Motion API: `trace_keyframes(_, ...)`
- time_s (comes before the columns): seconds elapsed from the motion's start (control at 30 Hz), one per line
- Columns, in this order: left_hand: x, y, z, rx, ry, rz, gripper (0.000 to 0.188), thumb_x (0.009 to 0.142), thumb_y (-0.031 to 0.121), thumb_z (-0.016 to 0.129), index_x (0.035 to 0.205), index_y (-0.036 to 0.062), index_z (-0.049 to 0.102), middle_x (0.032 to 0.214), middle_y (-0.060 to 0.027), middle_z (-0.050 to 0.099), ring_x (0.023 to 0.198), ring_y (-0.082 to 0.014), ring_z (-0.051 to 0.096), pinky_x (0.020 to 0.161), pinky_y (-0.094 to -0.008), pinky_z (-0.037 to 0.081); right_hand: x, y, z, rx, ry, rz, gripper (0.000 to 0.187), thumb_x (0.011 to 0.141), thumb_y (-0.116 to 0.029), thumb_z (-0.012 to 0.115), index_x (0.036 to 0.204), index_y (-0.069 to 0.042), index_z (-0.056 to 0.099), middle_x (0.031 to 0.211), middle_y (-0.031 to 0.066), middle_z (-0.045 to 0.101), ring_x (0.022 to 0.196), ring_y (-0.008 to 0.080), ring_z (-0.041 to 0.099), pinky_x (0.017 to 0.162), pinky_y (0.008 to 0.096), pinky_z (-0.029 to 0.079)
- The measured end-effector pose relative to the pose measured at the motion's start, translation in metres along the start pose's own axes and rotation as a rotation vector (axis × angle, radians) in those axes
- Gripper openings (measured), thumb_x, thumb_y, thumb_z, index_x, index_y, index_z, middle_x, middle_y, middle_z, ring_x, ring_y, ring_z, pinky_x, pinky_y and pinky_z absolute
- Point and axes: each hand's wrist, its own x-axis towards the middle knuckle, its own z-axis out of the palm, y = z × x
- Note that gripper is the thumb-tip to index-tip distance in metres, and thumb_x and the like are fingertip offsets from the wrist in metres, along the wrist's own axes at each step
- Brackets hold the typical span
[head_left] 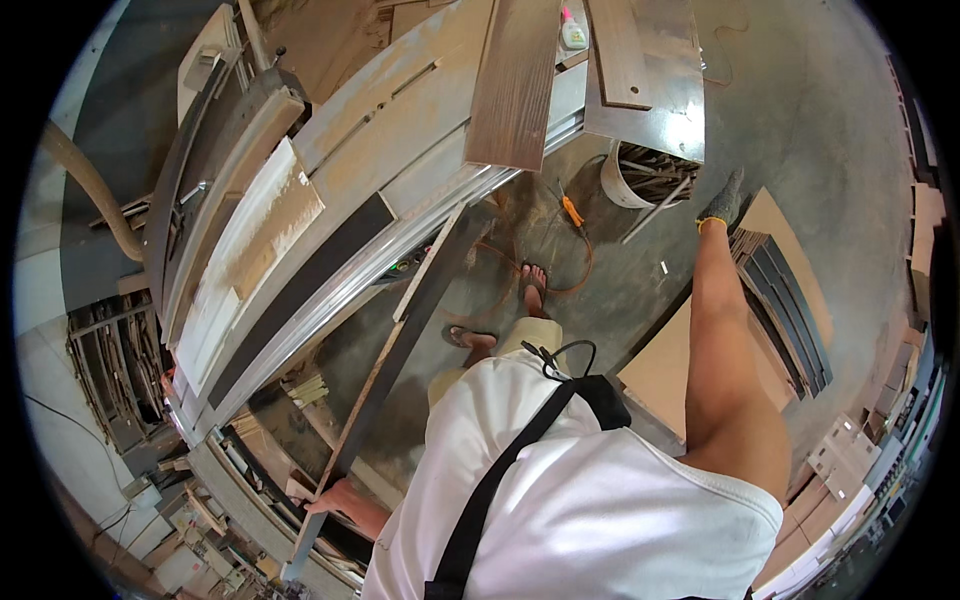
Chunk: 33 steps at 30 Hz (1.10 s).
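Note:
My left hand (345, 500), bare, grips a long narrow dark board (400, 345) near its lower end. The board leans up along the machine table, and its thin edge shows pale and rough. Out to the right reaches my right arm, its hand (722, 203) in a dark grey knitted glove with a yellow cuff. The gloved fingers look stretched out, with nothing visible in them. Just below that hand is a stack of narrow dark boards (790, 310), fanned over tan sheets (665, 360) at floor level.
The metal machine table (390, 105) with a slot and rails runs along the left. A brown wood-grain panel (515, 80) lies across it, near a small glue bottle (573, 32). A white bucket of scrap strips (620, 182) and an orange-handled air gun (572, 211) with its hose are on the floor.

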Motion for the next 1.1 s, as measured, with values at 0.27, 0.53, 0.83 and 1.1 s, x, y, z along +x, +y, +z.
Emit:
trace_keyframes(0.27, -0.01, 0.011, 0.0, 0.143, -0.373, -0.096, 0.086, 0.087, 0.073, 0.048, 0.151, 0.0176, 0.046, 0.156, -0.0082, 0.044, 0.141, -0.037, 0.041, 0.114, -0.0563, 0.034, -0.059, 0.126, -0.081, -0.409, -0.172, 0.249, 0.067, 0.087, -0.059, 0.071, 0.121, -0.003, 0.061, 0.114, 0.0103, 0.062, 0.101, 0.0249, 0.056, 0.083, 0.0429, 0.048)
trace_keyframes(0.53, 0.056, -0.01, -0.003, 0.094, -0.337, -0.115, 0.09, 0.089, 0.077, 0.035, 0.154, 0.0165, 0.04, 0.159, -0.012, 0.037, 0.142, -0.04, 0.038, 0.113, -0.0649, 0.033, -0.253, 0.155, -0.066, -0.544, -0.865, 0.636, 0.047, 0.09, -0.063, 0.065, 0.098, -0.016, 0.063, 0.086, 0.0006, 0.062, 0.07, 0.0165, 0.057, 0.056, 0.0331, 0.042)
trace_keyframes(0.83, 0.176, -0.001, -0.028, -0.227, -0.147, -0.106, 0.085, 0.086, 0.06, 0.07, 0.14, -0.0018, 0.051, 0.137, -0.0134, 0.057, 0.116, -0.0314, 0.059, 0.102, -0.0479, 0.048, -0.418, 0.106, 0.005, 0.038, -1.075, 0.672, 0.078, 0.093, -0.074, 0.049, 0.137, -0.01, 0.06, 0.131, 0.0118, 0.063, 0.122, 0.035, 0.058, 0.102, 0.0557, 0.047)
trace_keyframes(1.1, 0.288, 0.067, -0.06, -0.384, 0.072, -0.238, 0.073, 0.087, 0.057, 0.071, 0.128, -0.0027, 0.058, 0.123, -0.0131, 0.063, 0.103, -0.0302, 0.064, 0.087, -0.0482, 0.052, -0.591, 0.093, 0.016, -0.064, -1.371, 0.424, 0.066, 0.104, -0.053, 0.047, 0.15, -0.006, 0.043, 0.148, 0.0187, 0.049, 0.135, 0.0371, 0.048, 0.113, 0.0566, 0.039)
